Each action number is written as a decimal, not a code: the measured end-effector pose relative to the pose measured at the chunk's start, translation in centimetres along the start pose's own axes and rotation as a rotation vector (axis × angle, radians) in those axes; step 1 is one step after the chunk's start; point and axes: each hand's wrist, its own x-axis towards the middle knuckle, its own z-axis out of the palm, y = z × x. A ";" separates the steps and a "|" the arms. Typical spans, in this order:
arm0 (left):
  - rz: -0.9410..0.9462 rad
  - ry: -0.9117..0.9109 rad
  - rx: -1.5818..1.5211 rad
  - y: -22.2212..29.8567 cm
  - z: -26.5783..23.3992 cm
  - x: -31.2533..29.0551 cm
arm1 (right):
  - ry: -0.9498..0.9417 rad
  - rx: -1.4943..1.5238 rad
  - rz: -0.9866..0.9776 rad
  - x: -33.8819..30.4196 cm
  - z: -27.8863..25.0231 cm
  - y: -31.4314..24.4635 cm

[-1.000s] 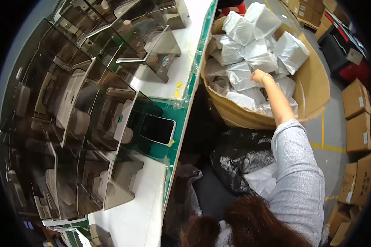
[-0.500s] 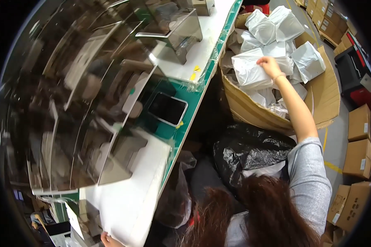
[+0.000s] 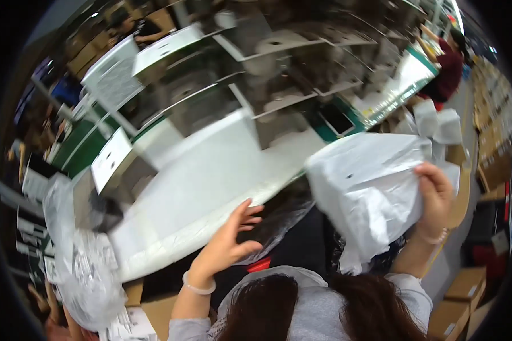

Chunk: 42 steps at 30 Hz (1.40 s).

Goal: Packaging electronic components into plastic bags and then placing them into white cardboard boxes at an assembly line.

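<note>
A white plastic-wrapped package (image 3: 370, 176) hangs from my right hand (image 3: 436, 196), whose fingers and thumb pinch its right edge. Its loose wrapping dangles below, and what is inside does not show. My left hand (image 3: 233, 236) holds nothing; its fingers are spread apart over the near edge of the table, to the left of the package. White padding (image 3: 210, 165) covers the table in front of me. Behind the package, more white wrapped packages (image 3: 438, 122) stand in a large cardboard box (image 3: 461, 193) at my right.
Clear and brown acrylic display boxes (image 3: 279, 102) are crowded along the table's far side. A black phone-shaped device (image 3: 337, 118) lies on the green tabletop. Clear plastic bags (image 3: 85, 278) bunch at the left. Another person (image 3: 449, 62) works at the far right; cartons (image 3: 466, 287) line the floor.
My right hand has lifted a white package out of the cardboard box and brought it toward the table. My left hand has come into full view, and the view has swung left.
</note>
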 end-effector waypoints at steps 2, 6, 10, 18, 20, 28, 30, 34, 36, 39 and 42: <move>0.010 -0.055 -0.149 0.4 1.1 0.4 | -0.064 0.224 0.081 1.3 5.6 0.9; 0.006 0.419 -0.223 2.3 -1.1 0.0 | -0.344 0.728 0.421 4.6 16.6 5.0; 0.325 0.773 -0.151 1.5 -5.4 1.4 | -0.500 0.553 0.410 5.9 25.0 7.5; 0.336 1.054 0.435 -1.3 -8.2 0.6 | -0.688 0.410 0.215 8.6 25.1 8.2; 0.218 0.981 0.373 -1.1 -8.3 0.3 | -0.670 0.361 0.149 8.4 24.8 5.1; 0.423 1.017 0.089 3.7 -12.2 2.8 | -0.311 0.128 -0.418 12.7 25.2 -1.8; 0.361 0.916 0.305 4.8 -14.0 3.6 | -0.373 -0.007 -0.565 14.6 26.1 -1.9; 0.527 1.016 0.451 5.9 -17.3 4.8 | -0.213 -0.035 -0.720 16.5 26.4 -4.0; 0.458 0.984 0.462 7.8 -17.0 5.2 | -0.236 -0.105 -0.811 18.1 27.2 -3.8; 0.413 0.982 0.526 8.3 -19.4 5.1 | -0.270 -0.211 -0.768 18.3 27.6 -5.9; 0.406 0.881 0.363 9.2 -19.5 5.6 | -0.198 -0.054 -0.883 19.0 28.6 -7.3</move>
